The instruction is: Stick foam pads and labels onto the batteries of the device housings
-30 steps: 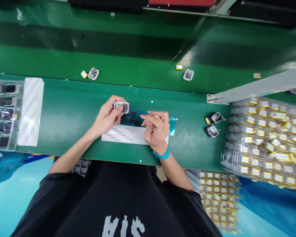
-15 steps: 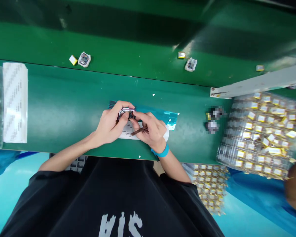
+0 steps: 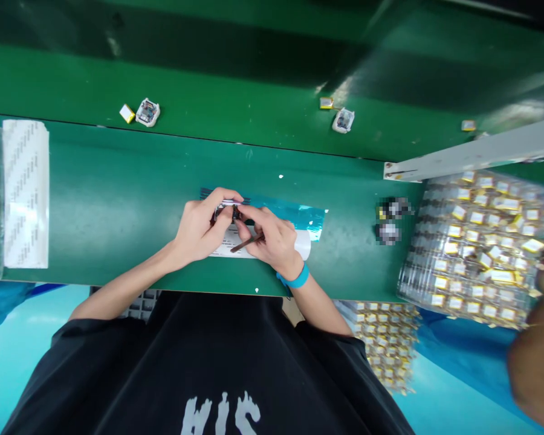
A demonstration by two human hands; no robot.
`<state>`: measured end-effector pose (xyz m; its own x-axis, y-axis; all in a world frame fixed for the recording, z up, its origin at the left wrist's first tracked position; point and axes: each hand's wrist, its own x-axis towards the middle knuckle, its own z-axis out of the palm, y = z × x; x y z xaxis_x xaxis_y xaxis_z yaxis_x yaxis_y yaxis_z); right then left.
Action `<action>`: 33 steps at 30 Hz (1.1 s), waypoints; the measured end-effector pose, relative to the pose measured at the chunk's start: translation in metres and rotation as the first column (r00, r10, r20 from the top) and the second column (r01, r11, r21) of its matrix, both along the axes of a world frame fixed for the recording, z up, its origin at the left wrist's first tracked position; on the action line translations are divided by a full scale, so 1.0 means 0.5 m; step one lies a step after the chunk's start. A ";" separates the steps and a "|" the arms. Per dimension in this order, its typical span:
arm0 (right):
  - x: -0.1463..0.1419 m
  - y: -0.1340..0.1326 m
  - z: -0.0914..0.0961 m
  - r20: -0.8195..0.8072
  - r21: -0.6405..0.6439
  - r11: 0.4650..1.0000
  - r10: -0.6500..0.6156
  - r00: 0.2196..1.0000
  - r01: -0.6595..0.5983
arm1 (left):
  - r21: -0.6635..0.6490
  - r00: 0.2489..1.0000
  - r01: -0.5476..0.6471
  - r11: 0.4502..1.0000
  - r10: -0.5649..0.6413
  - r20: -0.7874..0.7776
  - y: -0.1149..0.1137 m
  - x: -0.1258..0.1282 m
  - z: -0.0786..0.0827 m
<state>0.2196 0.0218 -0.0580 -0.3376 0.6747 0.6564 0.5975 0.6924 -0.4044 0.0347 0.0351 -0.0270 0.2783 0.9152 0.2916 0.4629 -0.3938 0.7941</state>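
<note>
My left hand (image 3: 199, 228) is closed around a small white-rimmed electronic device (image 3: 233, 203), with dark parts inside it. Most of the device is hidden by my fingers. My right hand (image 3: 275, 238) meets it from the right, its thumb and index fingertips at the device's edge. A thin brown stick-like tool (image 3: 243, 243) is tucked in the same hand, one end pointing down-left. Beneath both hands lies a white printed label sheet (image 3: 226, 249), curled at its right end. Shiny blue film (image 3: 310, 219) lies just behind it on the green bench (image 3: 118, 199).
Transparent trays of small batteries (image 3: 476, 254) are stacked at the right, beside a metal bracket (image 3: 435, 166). Open device housings (image 3: 147, 113) and loose batteries (image 3: 127, 113) lie on the rear surface. A white strip sheet (image 3: 26, 193) is at the left. Another person's arm (image 3: 535, 356) shows at the right edge.
Both hands have shifted slightly left with the device, and the brown tool's tip has moved left too. The view has moved a little. The other person's arm reaches further in.
</note>
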 end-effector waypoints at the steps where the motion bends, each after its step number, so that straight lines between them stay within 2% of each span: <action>1: 0.000 0.001 0.001 -0.025 -0.011 1.000 0.010 1.000 -0.010 | -0.022 1.000 -0.016 1.000 0.017 0.012 0.002 0.000 0.002; 3: 0.003 0.001 0.003 -0.020 -0.014 0.999 0.033 0.999 -0.033 | -0.046 0.998 -0.043 0.998 0.044 0.042 0.006 0.002 0.005; 7: 0.013 0.002 0.008 0.093 0.058 0.997 0.037 0.995 -0.042 | -0.049 0.995 -0.068 0.997 0.071 0.067 0.010 0.007 0.004; 13: 0.014 0.008 0.015 0.166 0.132 0.991 -0.002 0.986 -0.020 | -0.038 0.999 -0.037 0.999 0.037 0.011 0.012 0.005 -0.001; 16: 0.021 0.010 0.017 0.191 0.080 0.997 0.007 0.982 -0.022 | -0.034 1.000 0.001 0.999 -0.002 -0.008 0.011 0.003 -0.001; 19: 0.033 0.012 0.020 0.235 0.011 0.997 0.072 0.969 -0.076 | -0.056 1.000 0.027 0.998 -0.026 0.012 0.012 0.002 -0.003; 24: 0.039 0.014 0.022 0.283 0.008 0.995 0.093 0.955 -0.099 | -0.129 0.999 0.046 0.991 -0.044 0.016 0.022 -0.004 -0.008; 28: 0.028 0.015 0.022 0.229 -0.035 0.998 0.056 0.972 -0.050 | -0.134 0.999 0.048 0.990 -0.047 0.013 0.022 -0.006 -0.011; 33: 0.031 0.020 0.031 0.257 -0.015 0.996 0.086 0.963 -0.085 | -0.151 0.999 0.035 0.988 -0.034 0.009 0.018 -0.004 -0.014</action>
<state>0.2352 0.0317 -0.0426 -0.5515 0.6380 0.5374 0.6200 0.7445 -0.2477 0.0326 0.0442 -0.0338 0.3089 0.9387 0.1529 0.4456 -0.2849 0.8487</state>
